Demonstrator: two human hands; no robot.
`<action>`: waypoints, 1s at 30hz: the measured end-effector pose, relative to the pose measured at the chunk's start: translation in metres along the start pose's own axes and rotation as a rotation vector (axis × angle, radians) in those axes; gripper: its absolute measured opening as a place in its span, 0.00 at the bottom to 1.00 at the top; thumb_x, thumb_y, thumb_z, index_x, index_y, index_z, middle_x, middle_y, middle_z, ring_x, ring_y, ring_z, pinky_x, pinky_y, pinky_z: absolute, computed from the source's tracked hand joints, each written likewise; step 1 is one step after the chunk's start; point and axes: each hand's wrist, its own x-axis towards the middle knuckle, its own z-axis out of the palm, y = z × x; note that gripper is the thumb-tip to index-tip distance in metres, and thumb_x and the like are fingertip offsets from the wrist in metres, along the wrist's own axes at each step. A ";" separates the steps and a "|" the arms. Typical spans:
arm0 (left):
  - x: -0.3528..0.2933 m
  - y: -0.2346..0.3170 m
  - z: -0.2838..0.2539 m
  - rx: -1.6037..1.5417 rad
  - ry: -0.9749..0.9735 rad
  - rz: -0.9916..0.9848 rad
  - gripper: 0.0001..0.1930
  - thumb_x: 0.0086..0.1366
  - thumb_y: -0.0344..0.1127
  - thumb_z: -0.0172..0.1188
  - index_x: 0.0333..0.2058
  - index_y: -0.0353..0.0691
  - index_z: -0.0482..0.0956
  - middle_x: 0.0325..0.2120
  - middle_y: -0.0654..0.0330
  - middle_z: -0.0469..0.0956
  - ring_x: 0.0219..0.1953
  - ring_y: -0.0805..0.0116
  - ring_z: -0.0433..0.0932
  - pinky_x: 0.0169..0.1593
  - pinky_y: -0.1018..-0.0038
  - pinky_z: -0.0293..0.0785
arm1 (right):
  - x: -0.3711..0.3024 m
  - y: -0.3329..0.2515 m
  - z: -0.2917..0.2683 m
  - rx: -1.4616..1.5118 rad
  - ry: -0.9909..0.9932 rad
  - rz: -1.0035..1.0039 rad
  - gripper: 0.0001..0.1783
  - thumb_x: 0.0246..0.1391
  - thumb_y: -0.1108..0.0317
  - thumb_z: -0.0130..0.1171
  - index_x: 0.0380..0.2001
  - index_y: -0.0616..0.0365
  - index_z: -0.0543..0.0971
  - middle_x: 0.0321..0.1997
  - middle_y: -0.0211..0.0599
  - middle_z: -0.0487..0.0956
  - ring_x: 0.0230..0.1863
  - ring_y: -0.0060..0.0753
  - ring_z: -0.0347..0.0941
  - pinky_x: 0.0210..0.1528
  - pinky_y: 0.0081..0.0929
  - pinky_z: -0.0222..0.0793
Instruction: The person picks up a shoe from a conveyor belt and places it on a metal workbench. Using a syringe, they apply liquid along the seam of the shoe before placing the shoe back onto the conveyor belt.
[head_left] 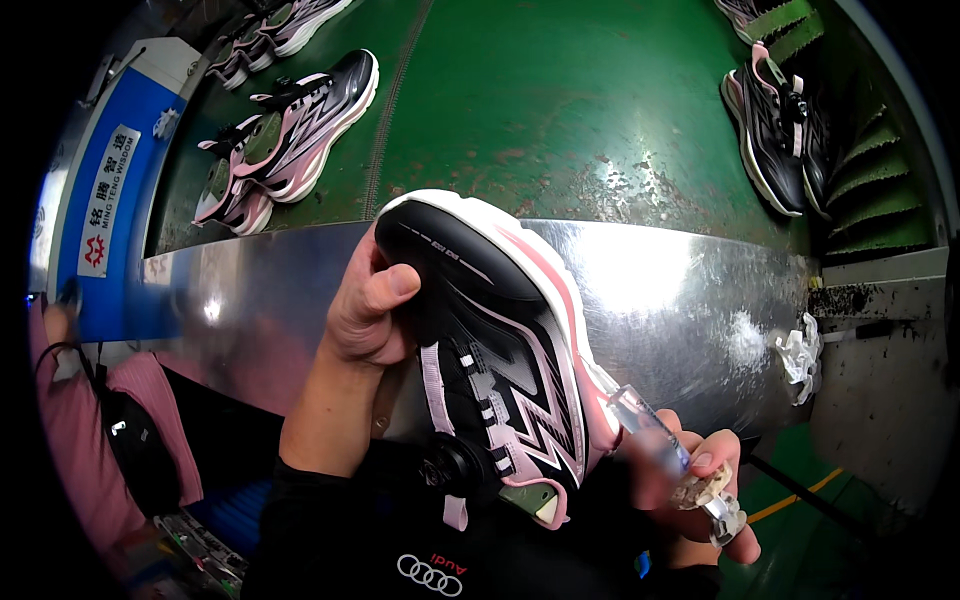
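A: ok so what's all this stuff sitting on?

B: two surfaces tbh. Far side is a green belt (520,120), pretty scuffed, with a worn patch (625,175) toward the right and a dark seam (393,105) running near to far, left of centre. Near side is a shiny metal desk (270,290) right alongside it.

A: anything on the belt?

B: yep, black-and-pink shoes (325,120) on the left, more shoes (305,25) at the far left, dark shoes (765,130) on the right.

A: and the desk?

B: crumpled whitish thing (800,358) at the right end, can't tell what. Chalky smear (745,340) just left of it.
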 end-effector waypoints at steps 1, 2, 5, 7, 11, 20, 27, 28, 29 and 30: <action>0.000 0.001 -0.001 0.022 -0.003 -0.014 0.30 0.49 0.34 0.63 0.50 0.30 0.65 0.44 0.49 0.72 0.47 0.58 0.74 0.52 0.64 0.71 | 0.002 0.002 -0.001 0.012 -0.015 0.001 0.44 0.41 0.33 0.58 0.48 0.60 0.63 0.34 0.50 0.71 0.40 0.38 0.62 0.46 0.30 0.58; -0.001 0.003 -0.002 0.044 -0.008 -0.028 0.31 0.49 0.35 0.63 0.51 0.30 0.63 0.45 0.48 0.71 0.48 0.58 0.73 0.53 0.65 0.70 | 0.002 0.003 0.001 0.017 -0.001 0.016 0.44 0.41 0.33 0.58 0.48 0.60 0.63 0.34 0.50 0.70 0.41 0.38 0.62 0.46 0.29 0.58; -0.001 0.004 0.000 0.051 -0.003 -0.033 0.33 0.48 0.36 0.62 0.52 0.30 0.62 0.46 0.48 0.70 0.48 0.58 0.73 0.53 0.66 0.70 | 0.003 0.002 0.003 0.011 0.004 0.037 0.44 0.41 0.33 0.58 0.48 0.60 0.63 0.36 0.49 0.69 0.41 0.36 0.62 0.45 0.28 0.58; -0.002 0.001 -0.001 0.029 0.005 -0.014 0.31 0.48 0.35 0.63 0.51 0.30 0.63 0.45 0.48 0.72 0.47 0.58 0.74 0.52 0.65 0.71 | 0.003 0.003 0.002 0.000 -0.002 0.041 0.44 0.40 0.33 0.59 0.48 0.60 0.63 0.36 0.48 0.69 0.41 0.36 0.63 0.45 0.28 0.58; -0.005 0.000 -0.002 0.010 0.018 0.017 0.29 0.48 0.33 0.63 0.49 0.30 0.66 0.43 0.49 0.74 0.46 0.59 0.75 0.52 0.64 0.71 | 0.004 0.000 0.006 0.000 0.080 0.119 0.43 0.35 0.35 0.64 0.45 0.57 0.66 0.34 0.45 0.69 0.37 0.35 0.62 0.39 0.30 0.58; -0.004 0.001 -0.002 0.028 0.029 0.011 0.29 0.48 0.33 0.63 0.50 0.30 0.66 0.44 0.49 0.73 0.46 0.59 0.75 0.52 0.64 0.71 | 0.002 0.003 0.003 -0.042 0.060 0.096 0.42 0.33 0.36 0.66 0.44 0.56 0.67 0.34 0.50 0.72 0.38 0.39 0.64 0.41 0.33 0.61; -0.003 -0.001 -0.003 0.021 0.019 0.014 0.28 0.49 0.32 0.63 0.50 0.30 0.66 0.44 0.49 0.73 0.46 0.59 0.75 0.52 0.64 0.71 | -0.001 0.003 0.004 -0.056 0.037 0.056 0.46 0.37 0.33 0.61 0.47 0.61 0.66 0.34 0.45 0.74 0.42 0.34 0.62 0.49 0.34 0.52; -0.003 -0.001 -0.002 0.001 0.014 0.008 0.28 0.49 0.32 0.62 0.50 0.30 0.66 0.44 0.49 0.73 0.46 0.59 0.75 0.52 0.64 0.71 | 0.000 0.002 0.004 -0.061 0.035 0.027 0.46 0.37 0.32 0.61 0.47 0.61 0.66 0.34 0.44 0.74 0.42 0.35 0.62 0.49 0.35 0.51; -0.003 -0.001 0.000 -0.018 0.009 0.002 0.28 0.49 0.32 0.62 0.50 0.30 0.66 0.44 0.49 0.73 0.46 0.59 0.75 0.52 0.64 0.71 | 0.005 0.002 0.002 -0.068 0.017 -0.051 0.46 0.36 0.32 0.61 0.47 0.61 0.66 0.34 0.44 0.74 0.42 0.35 0.62 0.49 0.36 0.52; -0.004 0.001 0.000 -0.034 0.008 0.001 0.28 0.50 0.32 0.62 0.49 0.30 0.66 0.44 0.49 0.73 0.46 0.59 0.75 0.52 0.64 0.71 | 0.006 -0.005 0.003 -0.106 0.030 -0.083 0.44 0.37 0.33 0.61 0.47 0.57 0.67 0.32 0.40 0.74 0.41 0.33 0.62 0.48 0.36 0.52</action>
